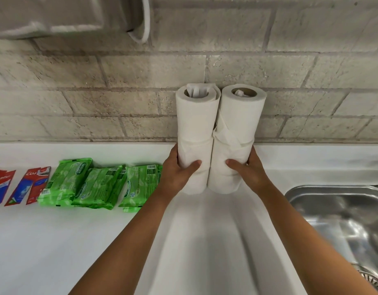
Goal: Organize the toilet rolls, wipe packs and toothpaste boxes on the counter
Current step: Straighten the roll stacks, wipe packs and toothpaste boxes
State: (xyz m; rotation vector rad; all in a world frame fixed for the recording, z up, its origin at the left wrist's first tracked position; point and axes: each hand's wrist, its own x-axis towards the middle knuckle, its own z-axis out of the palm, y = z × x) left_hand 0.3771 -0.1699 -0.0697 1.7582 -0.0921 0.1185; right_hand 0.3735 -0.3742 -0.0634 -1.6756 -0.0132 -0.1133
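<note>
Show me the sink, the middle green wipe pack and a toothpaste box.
sink (337, 211): head view, bare steel basin wall.
middle green wipe pack (98, 188): head view, top face.
toothpaste box (30, 186): head view, red front face.

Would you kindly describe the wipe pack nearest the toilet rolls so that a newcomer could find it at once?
Start at the steel sink on the right and move left along the white counter, past the two stacks of toilet rolls against the brick wall. The first green item is that wipe pack, the rightmost of the green row, closest to the left hand.
</note>
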